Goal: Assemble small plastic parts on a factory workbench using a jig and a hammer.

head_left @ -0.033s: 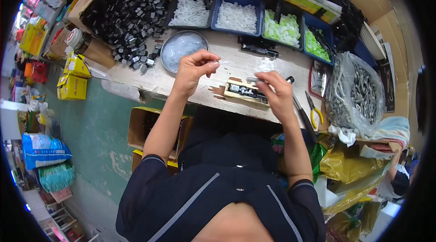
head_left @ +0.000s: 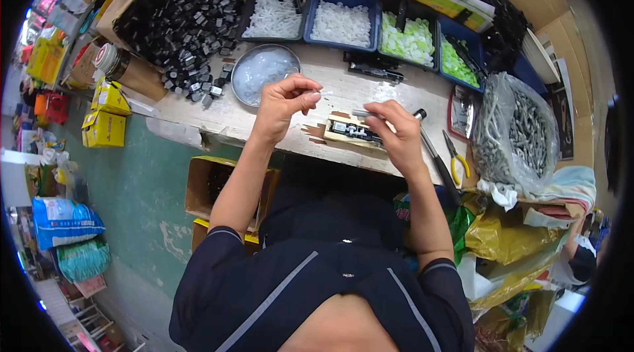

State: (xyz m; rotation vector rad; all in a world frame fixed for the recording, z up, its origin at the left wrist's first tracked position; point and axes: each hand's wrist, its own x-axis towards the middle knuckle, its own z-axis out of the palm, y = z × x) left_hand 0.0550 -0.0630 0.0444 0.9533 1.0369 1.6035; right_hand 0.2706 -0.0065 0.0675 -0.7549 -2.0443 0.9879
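Above the workbench (head_left: 224, 111), my left hand (head_left: 285, 102) is closed in a pinch on a small white plastic piece (head_left: 325, 94). It hovers just right of a round metal dish (head_left: 241, 91) holding a pale, translucent substance. My right hand (head_left: 396, 126) pinches a short grey metal pin (head_left: 360, 113), which points left toward the other hand. Below that pin lies a light wooden fixture (head_left: 328, 129) with a black housing (head_left: 341, 128) and white parts seated in it. The right fingers hide the fixture's right end.
Bins of white parts (head_left: 341, 24) and green parts (head_left: 411, 41) line the back. Black parts (head_left: 191, 28) are heaped at left. A hammer (head_left: 438, 162), yellow-handled pliers (head_left: 459, 162) and a plastic bag of grey metal pieces (head_left: 528, 127) are at right.
My right hand has shifted slightly left and away from me with the metal pin. My left hand keeps its pinch almost in place.
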